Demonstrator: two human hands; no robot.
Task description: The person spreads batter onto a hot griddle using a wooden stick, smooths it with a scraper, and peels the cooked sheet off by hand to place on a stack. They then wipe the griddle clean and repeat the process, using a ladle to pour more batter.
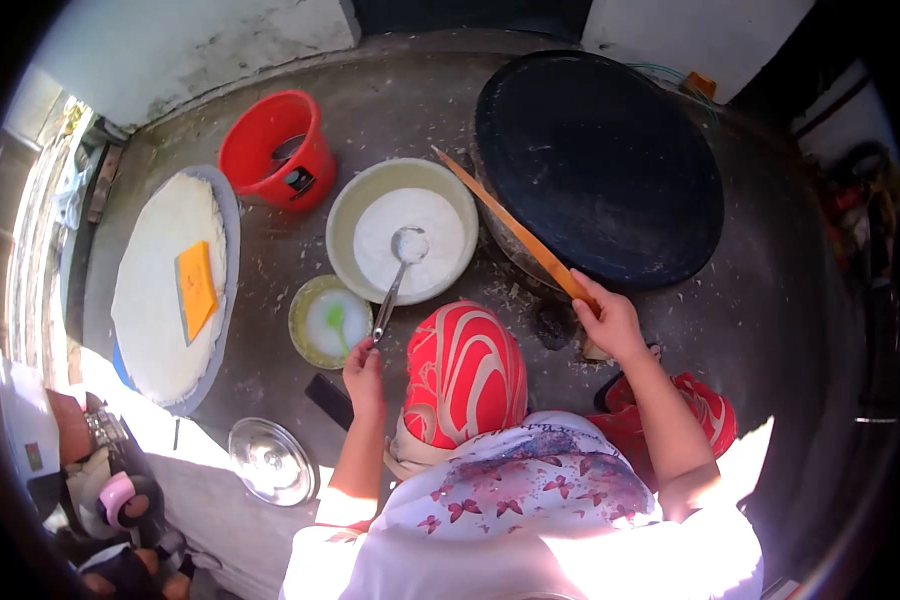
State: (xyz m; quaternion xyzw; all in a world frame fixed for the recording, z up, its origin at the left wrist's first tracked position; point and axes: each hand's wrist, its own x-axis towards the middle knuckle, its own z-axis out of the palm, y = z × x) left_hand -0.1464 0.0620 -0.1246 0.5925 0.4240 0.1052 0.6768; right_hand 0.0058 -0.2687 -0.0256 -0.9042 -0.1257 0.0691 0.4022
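My right hand (pixel 610 322) is closed round one end of a long, flat wooden stick (pixel 518 232). The stick's narrow tip points away from me, along the left edge of a large round black lid (pixel 600 165). With its fingers pinched together, my left hand (pixel 364 374) has the handle end of a metal ladle (pixel 394 296). The ladle's head lies in white powder or batter inside a pale basin (pixel 342 232). Just beyond my left hand, a smaller bowl (pixel 300 345) contains whitish liquid and a green spoon (pixel 337 322).
Left of the basins, a round board (pixel 228 240) bears a pale flat sheet (pixel 155 290) with a yellow scraper (pixel 197 290) on it. A red bucket (pixel 310 160) stands behind. A metal pot lid (pixel 271 461) and a dark flat object (pixel 328 400) lie near my left arm.
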